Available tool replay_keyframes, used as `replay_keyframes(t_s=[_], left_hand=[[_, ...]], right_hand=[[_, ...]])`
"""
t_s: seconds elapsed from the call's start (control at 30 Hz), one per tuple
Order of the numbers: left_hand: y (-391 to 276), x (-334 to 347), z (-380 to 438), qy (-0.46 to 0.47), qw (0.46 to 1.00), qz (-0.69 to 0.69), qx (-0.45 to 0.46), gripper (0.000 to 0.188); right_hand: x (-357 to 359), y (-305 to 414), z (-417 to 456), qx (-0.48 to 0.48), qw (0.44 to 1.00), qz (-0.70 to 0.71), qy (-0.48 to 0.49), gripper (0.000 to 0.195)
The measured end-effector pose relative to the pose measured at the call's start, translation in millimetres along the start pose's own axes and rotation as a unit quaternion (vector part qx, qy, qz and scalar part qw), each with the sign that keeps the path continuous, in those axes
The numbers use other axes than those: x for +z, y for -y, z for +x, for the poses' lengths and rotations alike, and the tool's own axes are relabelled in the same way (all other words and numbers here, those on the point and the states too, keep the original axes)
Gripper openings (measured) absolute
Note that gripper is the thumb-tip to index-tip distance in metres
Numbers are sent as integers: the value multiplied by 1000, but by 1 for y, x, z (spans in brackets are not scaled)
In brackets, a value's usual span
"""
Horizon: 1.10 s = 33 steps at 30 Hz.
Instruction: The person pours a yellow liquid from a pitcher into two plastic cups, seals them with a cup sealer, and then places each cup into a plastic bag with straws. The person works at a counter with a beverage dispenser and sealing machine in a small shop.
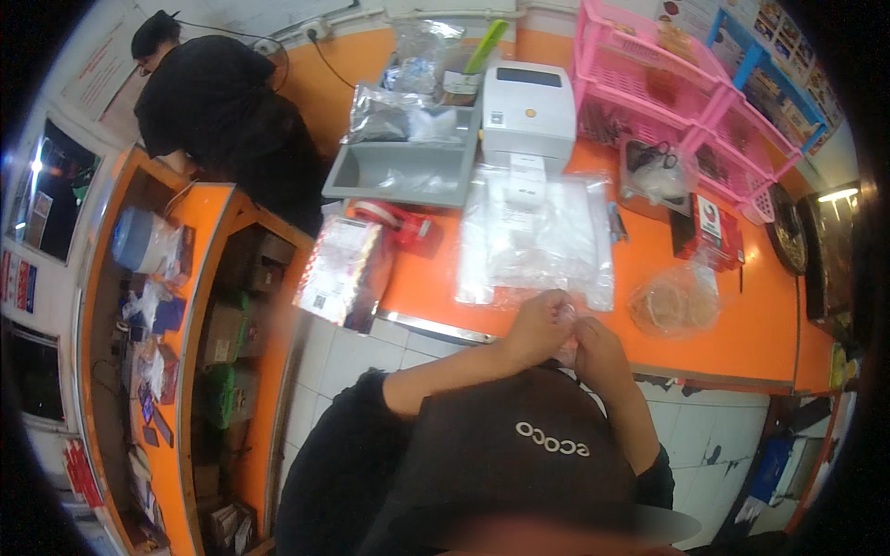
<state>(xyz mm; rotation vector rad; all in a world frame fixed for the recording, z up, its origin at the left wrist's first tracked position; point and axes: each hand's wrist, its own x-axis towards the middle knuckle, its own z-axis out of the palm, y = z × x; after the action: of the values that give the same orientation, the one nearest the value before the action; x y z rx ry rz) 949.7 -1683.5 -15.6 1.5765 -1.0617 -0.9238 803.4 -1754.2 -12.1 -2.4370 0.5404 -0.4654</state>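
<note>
Close to my apron, my left hand (542,323) and my right hand (599,346) meet with pinched fingers on a small clear plastic bag (569,340). Its contents are hard to make out. Just beyond lies a stack of clear plastic bags (556,236) on the orange table (431,299). A white label printer (530,111) stands behind the stack, and a strip of printed labels (526,182) hangs from it over the bags. To the right of my hands sits a clear bag with round tubs (674,306).
At left are a grey divided tray (396,170), a red tape dispenser (417,233) and a printed packet (341,271). Right lie a red box (719,233), a container with scissors (657,167) and a pink rack (646,76). A person (222,118) in black leans beyond the orange shelf (201,278).
</note>
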Motion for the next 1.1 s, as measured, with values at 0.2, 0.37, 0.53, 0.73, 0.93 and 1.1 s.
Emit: replay_keyframes(t_s=[0.2,0.37,0.53,0.73,0.93,1.1], left_hand=[[9,-33,-19,34,965,172,197,52],[21,-183,-53,-424,740,522,34,114],[58,-253,-68,-270,791,441,-325,116],[67,-318,-82,-204,958,47,-198,89],[46,-285,-102,-227,959,165,-47,87],[50,-244,-142,-242,644,693,216,64]], right_hand=[[8,10,6,179,959,-10,221,32],[-20,10,1,240,945,19,221,56],[-14,7,2,231,942,27,244,49],[-10,5,2,205,948,33,240,58],[-9,11,10,228,938,2,261,39],[0,-1,9,219,936,-15,273,37]])
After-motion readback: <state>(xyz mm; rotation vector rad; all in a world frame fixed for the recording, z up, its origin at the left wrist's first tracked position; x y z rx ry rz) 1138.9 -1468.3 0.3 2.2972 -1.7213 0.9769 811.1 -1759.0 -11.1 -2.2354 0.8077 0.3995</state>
